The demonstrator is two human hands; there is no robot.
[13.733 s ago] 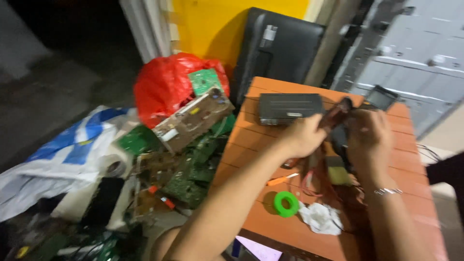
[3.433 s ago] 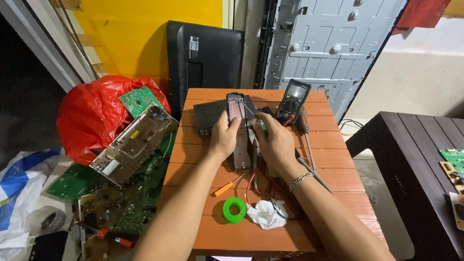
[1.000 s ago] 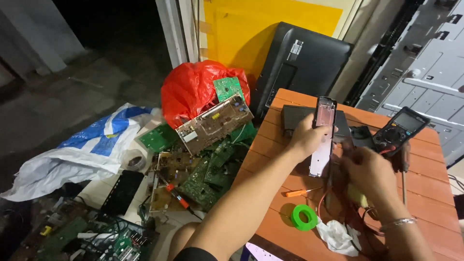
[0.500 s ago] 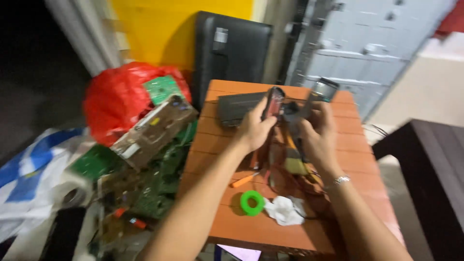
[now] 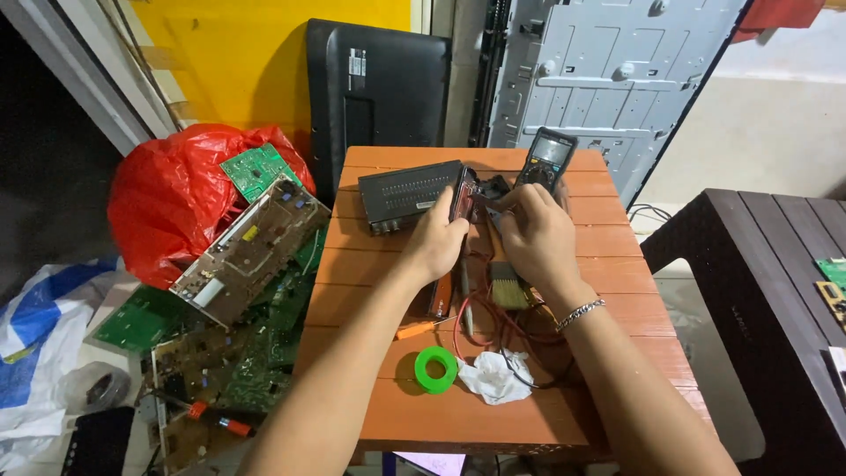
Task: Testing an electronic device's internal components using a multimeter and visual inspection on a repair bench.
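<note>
Orange-brown slatted wooden surface point(image 5: 564, 414) carries the work, w/ both hands raised over its far half. Left hand point(image 5: 438, 240) has its fingers wrapped around a slim dark device w/ a reddish edge point(image 5: 463, 191), held upright just above the surface, approx. centre-back. Right hand point(image 5: 535, 234) meets the same device from the other side, fingertips pinched on its right edge; exact contact pt too small to tell. Silver chain bracelet point(image 5: 580, 312) sits on the right wrist. Behind the left hand lies a flat black box w/ vent rows point(image 5: 407, 189), and a black handheld multimeter w/ grey screen point(image 5: 546, 161) sits just beyond the right hand. Below the hands: red and black test leads point(image 5: 493, 322), a small flat brush w/ pale bristles point(image 5: 504, 295), an orange-handled screwdriver point(image 5: 414, 330), a green tape roll point(image 5: 435, 366) and a crumpled white tissue point(image 5: 492, 377) beside it. Left of the surface, on the floor, a red plastic bag point(image 5: 167, 207) and a heap of green circuit boards point(image 5: 238, 353). Black flat monitor point(image 5: 374, 88) leans against the yellow wall point(image 5: 238, 62).
</note>
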